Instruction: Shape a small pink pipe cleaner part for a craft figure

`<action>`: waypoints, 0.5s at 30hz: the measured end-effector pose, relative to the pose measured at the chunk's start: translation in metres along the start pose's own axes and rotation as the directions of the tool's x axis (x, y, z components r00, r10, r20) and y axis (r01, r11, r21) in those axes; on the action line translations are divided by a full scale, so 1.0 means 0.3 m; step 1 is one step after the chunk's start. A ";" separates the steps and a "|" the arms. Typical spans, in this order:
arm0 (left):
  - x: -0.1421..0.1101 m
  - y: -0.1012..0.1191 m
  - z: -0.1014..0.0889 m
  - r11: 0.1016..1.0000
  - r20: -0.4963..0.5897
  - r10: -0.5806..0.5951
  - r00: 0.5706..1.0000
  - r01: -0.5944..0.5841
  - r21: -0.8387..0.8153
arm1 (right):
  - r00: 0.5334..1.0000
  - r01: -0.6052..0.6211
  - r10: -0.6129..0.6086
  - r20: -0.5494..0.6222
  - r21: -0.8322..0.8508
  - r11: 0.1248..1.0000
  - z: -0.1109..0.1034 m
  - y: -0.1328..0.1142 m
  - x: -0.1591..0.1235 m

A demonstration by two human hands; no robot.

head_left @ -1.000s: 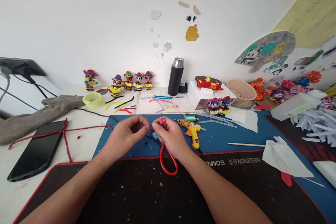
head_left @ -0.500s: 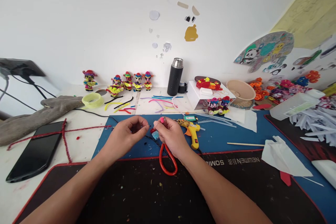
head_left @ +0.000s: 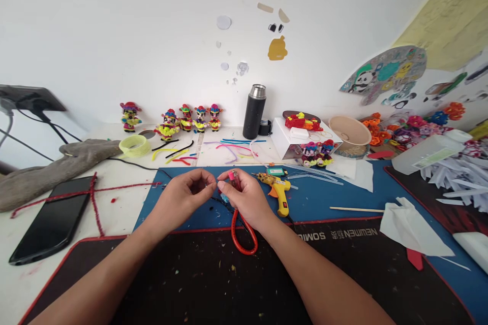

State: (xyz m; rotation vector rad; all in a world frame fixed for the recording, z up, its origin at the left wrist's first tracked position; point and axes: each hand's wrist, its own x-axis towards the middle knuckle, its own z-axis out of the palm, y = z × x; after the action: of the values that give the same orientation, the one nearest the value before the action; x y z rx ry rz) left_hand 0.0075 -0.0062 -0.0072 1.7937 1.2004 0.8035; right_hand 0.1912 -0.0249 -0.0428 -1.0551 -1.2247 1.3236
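Observation:
My left hand (head_left: 188, 194) is closed in a pinch, thumb against forefinger; whatever lies between the tips is too small to make out. Close by on its right, my right hand (head_left: 244, 195) is wrapped round what looks like a lighter (head_left: 234, 177), with a pink top and a reddish body. The two sets of fingertips nearly meet. Below my right hand shows a red loop handle (head_left: 244, 251), seemingly of scissors lying on the mat, the rest covered by the hand. A light-blue piece (head_left: 224, 197) peeks out behind the fingers.
A yellow glue gun (head_left: 281, 195) lies right of my hands. Pipe cleaners (head_left: 236, 148), several small figures (head_left: 168, 124) and a black flask (head_left: 254, 111) stand or lie behind. Left are a phone (head_left: 53, 218) and joined red pipe cleaners (head_left: 125, 187); right, a crumpled tissue (head_left: 412, 228).
My right hand has shifted slightly left and turned, bringing its thumb up to my left fingertips. The lighter's pink top moved left with it. My left hand has barely moved.

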 end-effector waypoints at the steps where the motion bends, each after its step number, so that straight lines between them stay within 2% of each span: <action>1: 0.000 0.000 0.000 1.000 0.003 -0.001 1.000 0.001 -0.001 | 1.000 0.006 -0.006 -0.004 -0.029 1.000 0.001 -0.001 -0.001; 10: 0.004 -0.018 -0.002 0.999 0.055 -0.039 0.998 0.038 0.014 | 0.999 0.022 -0.029 -0.034 -0.180 0.983 0.007 -0.012 -0.008; 15: 0.005 -0.020 0.001 0.999 0.058 -0.036 0.998 0.036 0.014 | 0.999 -0.021 0.015 -0.034 -0.174 0.985 0.009 -0.009 -0.010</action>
State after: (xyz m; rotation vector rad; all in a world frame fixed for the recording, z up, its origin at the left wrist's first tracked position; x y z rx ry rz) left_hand 0.0057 -0.0036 -0.0125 1.7889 1.1987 0.7192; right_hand 0.1892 -0.0282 -0.0399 -1.2089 -1.3281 1.2250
